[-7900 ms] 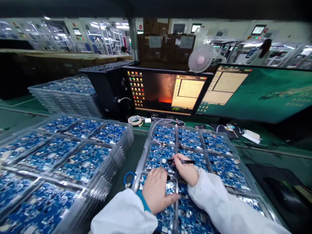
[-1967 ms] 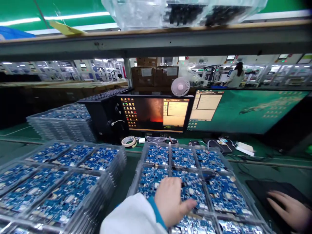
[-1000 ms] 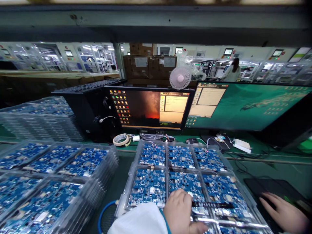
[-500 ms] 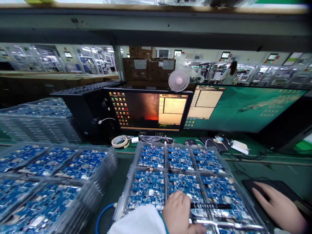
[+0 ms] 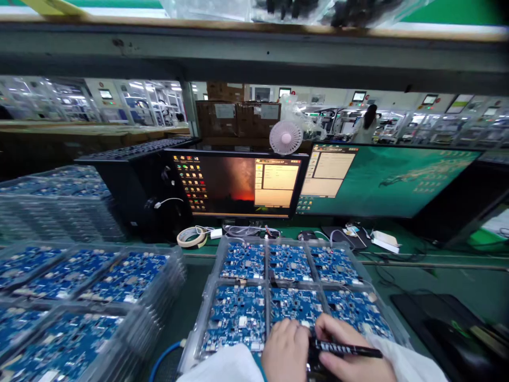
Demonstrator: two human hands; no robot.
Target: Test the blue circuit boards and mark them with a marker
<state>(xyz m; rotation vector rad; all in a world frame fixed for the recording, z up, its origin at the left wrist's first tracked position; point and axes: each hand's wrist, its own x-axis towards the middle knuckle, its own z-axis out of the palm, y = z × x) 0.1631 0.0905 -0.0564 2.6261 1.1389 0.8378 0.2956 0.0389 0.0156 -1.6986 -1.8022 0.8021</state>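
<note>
A person's right hand point(image 5: 350, 361) grips a black marker pen point(image 5: 345, 348) over a clear plastic tray point(image 5: 189, 354) of blue circuit boards point(image 5: 236, 318) on an electronics production line. The pen's long axis lies almost level across the view, and the fingers point(image 5: 330, 330) are clamped around its barrel; which end carries the tip cannot be told. The left hand point(image 5: 284, 353) sits just beside the pen's nearer end, knuckles raised over the same tray, its fingertips hidden, so whether they are together or apart cannot be told. White sleeves point(image 5: 405, 358) cover both forearms.

The tray rests on a green worktop point(image 5: 191, 286), with a stack of matching board trays point(image 5: 127, 278) to the left and a black mouse pad point(image 5: 437, 323) to the right. Beyond stand a desktop monitor point(image 5: 234, 183) and a wider second screen point(image 5: 389, 180), with a roll of tape point(image 5: 191, 237) near the monitor's foot. A small white fan point(image 5: 285, 137) sits before cardboard boxes point(image 5: 238, 119). A metal shelf point(image 5: 254, 58) crosses overhead, and a co-worker point(image 5: 368, 130) in white stands among the machines in the distance.
</note>
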